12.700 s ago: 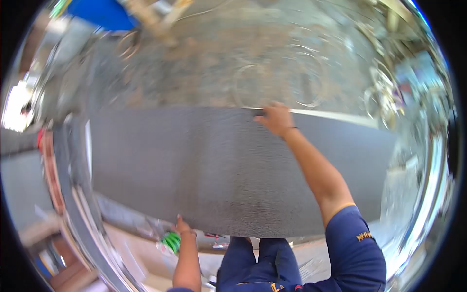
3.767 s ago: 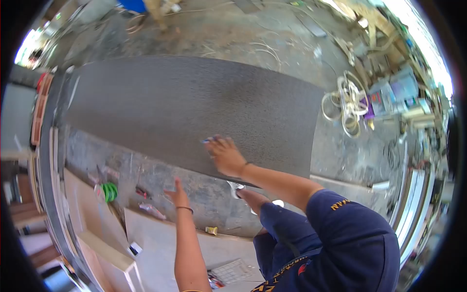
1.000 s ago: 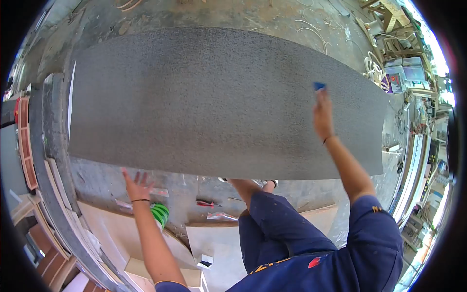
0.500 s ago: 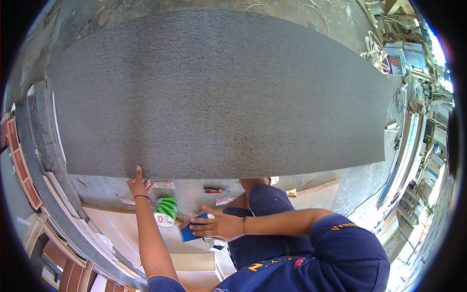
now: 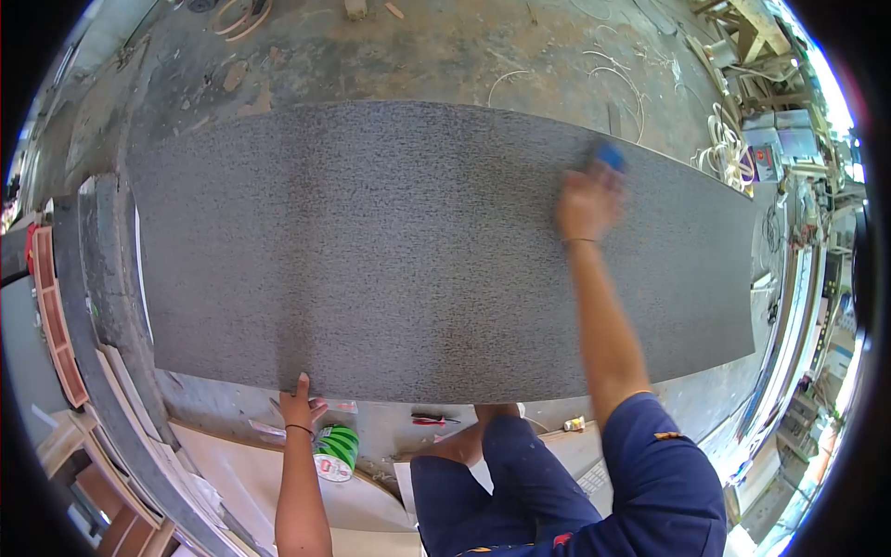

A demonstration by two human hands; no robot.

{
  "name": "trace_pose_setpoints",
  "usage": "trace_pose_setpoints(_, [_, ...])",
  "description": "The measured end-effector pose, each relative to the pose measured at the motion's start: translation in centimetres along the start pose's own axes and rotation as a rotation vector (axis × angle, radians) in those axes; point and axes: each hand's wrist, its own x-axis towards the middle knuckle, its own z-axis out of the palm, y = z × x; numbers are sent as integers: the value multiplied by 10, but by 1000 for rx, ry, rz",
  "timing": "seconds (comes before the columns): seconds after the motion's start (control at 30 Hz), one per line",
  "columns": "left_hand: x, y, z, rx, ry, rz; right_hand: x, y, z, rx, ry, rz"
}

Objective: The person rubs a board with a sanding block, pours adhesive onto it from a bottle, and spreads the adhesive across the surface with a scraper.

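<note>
A large grey textured sheet (image 5: 390, 251) spreads out in front of me. My left hand (image 5: 299, 405) is at its near edge, thumb on top and the other fingers below the edge, closed on it. Far out to the right, my right hand (image 5: 588, 206) is closed round a blue pad (image 5: 610, 156) near the sheet's far edge. Motion blurs this hand and the pad, so I cannot make out whether the pad is a sponge or a block. Beside my left wrist is a green and black striped can (image 5: 336, 447) with a pale lid.
Below the sheet's near edge lie a red-and-black handled tool (image 5: 434, 420) and a small yellow-and-white bottle (image 5: 574, 424). Coiled pale strips (image 5: 727, 153) rest on the floor at the far right. A reddish-brown divided tray (image 5: 58, 316) stands at the left.
My right hand has swung from beside the can, near my body, out to the sheet's far right with the blue pad. My left hand stays at the near edge. The view has shifted.
</note>
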Motion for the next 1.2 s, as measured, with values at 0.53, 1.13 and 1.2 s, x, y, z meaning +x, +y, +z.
trace_pose_setpoints(0.53, [-14,15,-4,-69,-147,-66,-65,-37,-92,829,-237,34])
trace_pose_setpoints(1.13, [89,109,-174,-492,42,41,-215,-193,-247,509,-415,-261])
trace_pose_setpoints(1.2, [118,127,-193,-454,16,128,-183,-154,-196,354,-283,-152])
